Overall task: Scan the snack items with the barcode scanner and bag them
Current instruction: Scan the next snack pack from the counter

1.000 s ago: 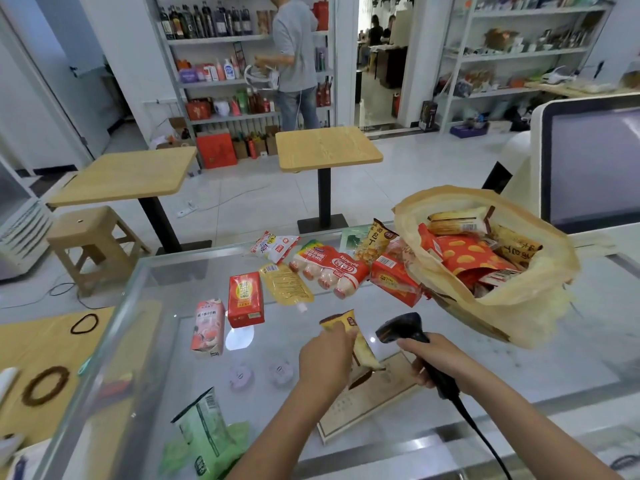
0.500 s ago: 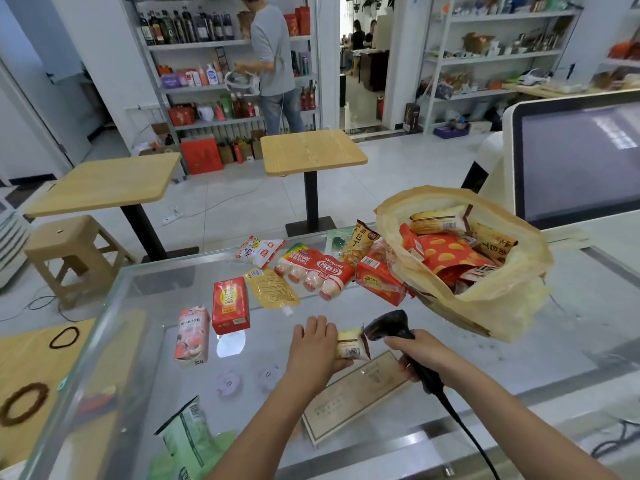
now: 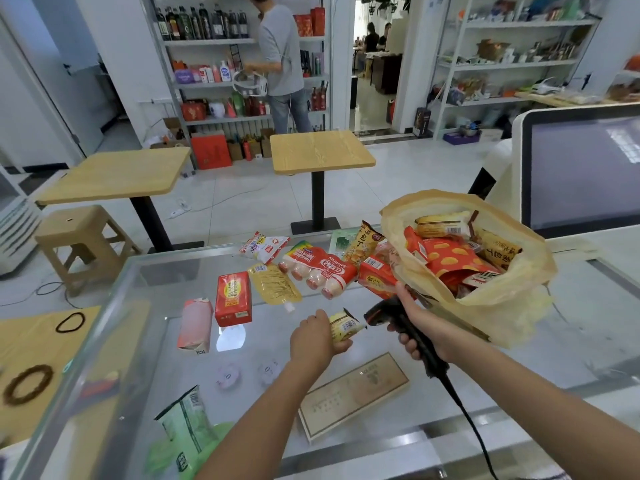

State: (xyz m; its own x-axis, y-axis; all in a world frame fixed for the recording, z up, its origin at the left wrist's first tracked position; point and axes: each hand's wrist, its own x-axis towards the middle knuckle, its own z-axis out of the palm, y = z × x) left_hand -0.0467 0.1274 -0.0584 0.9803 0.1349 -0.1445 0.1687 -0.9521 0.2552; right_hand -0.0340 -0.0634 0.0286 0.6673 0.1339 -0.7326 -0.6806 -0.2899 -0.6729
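From the head view, the left hand (image 3: 317, 337) is holding a small yellow snack packet (image 3: 345, 325) just above the glass counter (image 3: 606, 306), its fingers (image 3: 341, 348) curling round the packet, barcode side turned to the right. The right hand (image 3: 420, 322) is gripping the barcode scanner (image 3: 382, 311), fingers wrapping tightly round the handle, the scanner head pointing at the packet just beside it. The open bag (image 3: 505, 306), holding snacks, is sitting behind the right hand.
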